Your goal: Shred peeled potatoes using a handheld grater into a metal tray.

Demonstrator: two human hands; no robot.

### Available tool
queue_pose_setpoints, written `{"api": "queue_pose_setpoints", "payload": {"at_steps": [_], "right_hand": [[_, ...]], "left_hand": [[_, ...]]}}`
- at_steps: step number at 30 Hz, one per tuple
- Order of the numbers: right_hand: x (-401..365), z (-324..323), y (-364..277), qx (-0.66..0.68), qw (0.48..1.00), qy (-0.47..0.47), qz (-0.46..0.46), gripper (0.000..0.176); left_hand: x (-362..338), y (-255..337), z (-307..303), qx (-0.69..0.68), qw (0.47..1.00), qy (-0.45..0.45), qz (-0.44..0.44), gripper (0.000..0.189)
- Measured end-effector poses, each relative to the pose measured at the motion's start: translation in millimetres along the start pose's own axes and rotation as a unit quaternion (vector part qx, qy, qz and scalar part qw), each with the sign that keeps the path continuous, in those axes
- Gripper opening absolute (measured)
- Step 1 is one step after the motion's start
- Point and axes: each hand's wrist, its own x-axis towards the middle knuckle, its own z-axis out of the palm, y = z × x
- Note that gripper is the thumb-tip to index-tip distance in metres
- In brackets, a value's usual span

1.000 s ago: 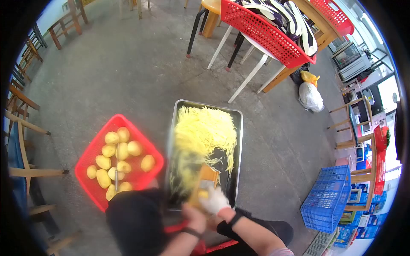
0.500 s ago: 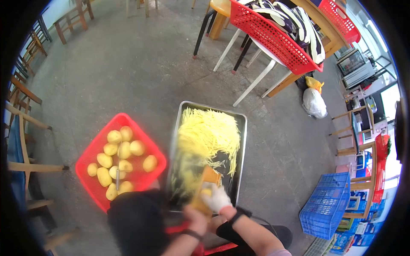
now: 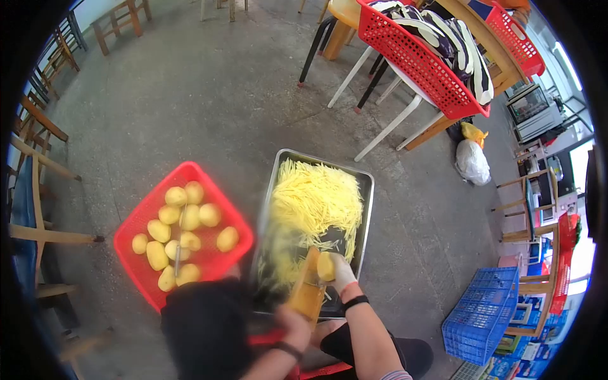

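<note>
My left hand, bare and blurred, is closed round the lower end of a yellow-brown grater. The grater slants into a metal tray. My right hand, in a white glove, grips a peeled potato beside the grater's upper right edge. Pale yellow potato shreds are heaped in the far part of the tray, with thinner scatter near the grater. On the left, a red basket holds several peeled potatoes and a thin metal-handled tool.
Striped, partly peeled eggplants fill a red basket on a white-legged stool ahead. Plastic bags lie on the floor beyond. A blue crate stands at right, and wooden chairs line the left.
My right hand has moved rightward and up off the grater with the potato, which now shows more fully. My left hand still holds the grater. The whole view has shifted slightly.
</note>
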Motion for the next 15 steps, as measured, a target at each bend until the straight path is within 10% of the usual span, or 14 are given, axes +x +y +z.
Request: {"api": "queue_pose_setpoints", "payload": {"at_steps": [2,7,10,15], "right_hand": [[-17,-19,5,0.153,0.980,-0.124,0.038,0.040],[-61,-22,8,0.364,0.912,-0.166,0.086,0.041],[-58,-13,30,0.064,0.997,-0.017,-0.028,0.042],[-110,21,38,-0.524,0.836,0.118,-0.113,0.052]], "left_hand": [[17,-7,-13,0.232,0.963,0.005,0.141,0.024],[37,-23,-21,0.161,0.982,0.003,0.096,0.027],[53,-32,-29,0.183,0.979,-0.004,0.087,0.029],[29,-17,-22,0.283,0.952,0.008,0.114,0.031]]}}
